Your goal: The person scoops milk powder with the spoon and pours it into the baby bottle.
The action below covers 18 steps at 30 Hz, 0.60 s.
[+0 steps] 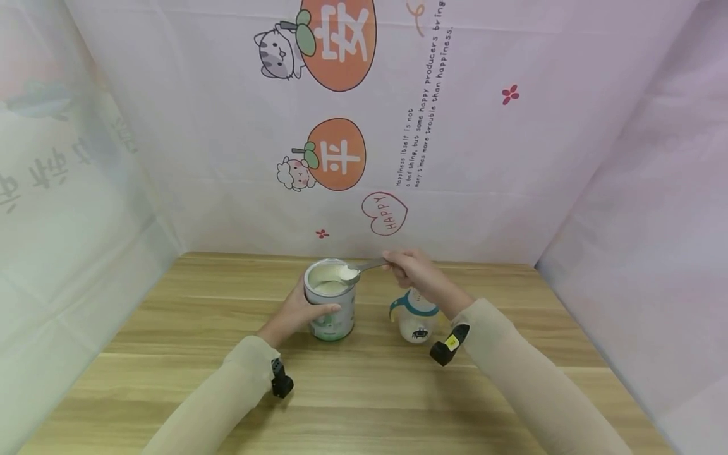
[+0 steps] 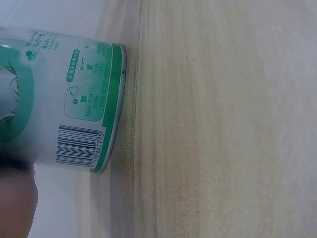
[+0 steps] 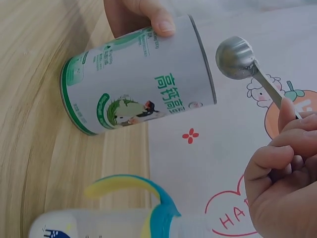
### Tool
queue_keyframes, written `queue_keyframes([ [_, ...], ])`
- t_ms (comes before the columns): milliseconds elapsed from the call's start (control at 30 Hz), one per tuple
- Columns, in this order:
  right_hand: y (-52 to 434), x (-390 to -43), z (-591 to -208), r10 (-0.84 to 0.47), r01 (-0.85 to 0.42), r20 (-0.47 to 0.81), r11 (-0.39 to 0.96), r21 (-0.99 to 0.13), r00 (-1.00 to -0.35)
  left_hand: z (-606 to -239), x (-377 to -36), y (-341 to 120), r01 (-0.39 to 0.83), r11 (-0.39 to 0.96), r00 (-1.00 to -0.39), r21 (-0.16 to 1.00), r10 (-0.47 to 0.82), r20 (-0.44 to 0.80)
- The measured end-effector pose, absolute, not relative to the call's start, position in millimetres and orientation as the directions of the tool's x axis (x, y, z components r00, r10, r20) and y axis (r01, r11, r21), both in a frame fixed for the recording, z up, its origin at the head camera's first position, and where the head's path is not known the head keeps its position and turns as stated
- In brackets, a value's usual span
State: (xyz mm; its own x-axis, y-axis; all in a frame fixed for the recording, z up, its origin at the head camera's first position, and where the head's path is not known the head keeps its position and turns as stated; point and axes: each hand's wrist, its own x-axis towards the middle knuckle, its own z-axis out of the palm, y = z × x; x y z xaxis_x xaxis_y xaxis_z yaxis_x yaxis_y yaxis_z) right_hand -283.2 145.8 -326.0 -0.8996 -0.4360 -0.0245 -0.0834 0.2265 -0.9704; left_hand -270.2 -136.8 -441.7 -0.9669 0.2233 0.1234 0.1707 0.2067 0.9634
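Observation:
A white and green powder can [image 1: 331, 309] stands open on the wooden table [image 1: 364, 392], with pale powder inside. My left hand [image 1: 307, 311] grips its side, thumb on the front; the left wrist view shows the can's base [image 2: 74, 99] on the wood. My right hand [image 1: 405, 266] pinches the handle of a metal spoon [image 1: 364, 268]. Its bowl holds white powder and hovers over the can's right rim. In the right wrist view the spoon bowl [image 3: 236, 57] hangs beside the can [image 3: 138, 84], with my right hand [image 3: 287, 119] on the handle.
A small baby cup [image 1: 418, 321] with a blue collar and handle stands just right of the can, under my right wrist; it shows in the right wrist view [image 3: 114, 215] too. Printed cloth walls [image 1: 455, 158] close in the table at the back and both sides.

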Motion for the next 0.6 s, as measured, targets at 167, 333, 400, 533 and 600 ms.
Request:
queue_keyframes([
  [167,154.2,-282.1,-326.8,-0.440,-0.083,-0.022,0.217,-0.973,-0.898,-442.3,-269.6,-137.4,0.166,0.200,-0.968,0.966,0.218,0.122],
  [333,161.6,-280.5,-327.0,-0.423,-0.071,-0.027,0.215,-0.974,-0.906,-442.1,-268.2,-137.2,0.158,0.198,-0.970,0.967,0.213,0.115],
  [400,165.6,-280.0,-328.0,-0.419,-0.071,-0.024,0.209,-0.975,-0.907,-441.7,-267.7,-136.9,0.153,0.199,-0.971,0.968,0.212,0.110],
  [533,175.4,-279.4,-330.7,-0.420,-0.078,-0.017,0.207,-0.975,-0.907,-441.2,-267.9,-136.5,0.146,0.207,-0.973,0.967,0.207,0.103],
  [600,180.2,-279.0,-331.0,-0.412,-0.080,-0.016,0.212,-0.974,-0.911,-441.6,-268.1,-136.6,0.141,0.211,-0.974,0.967,0.204,0.097],
])
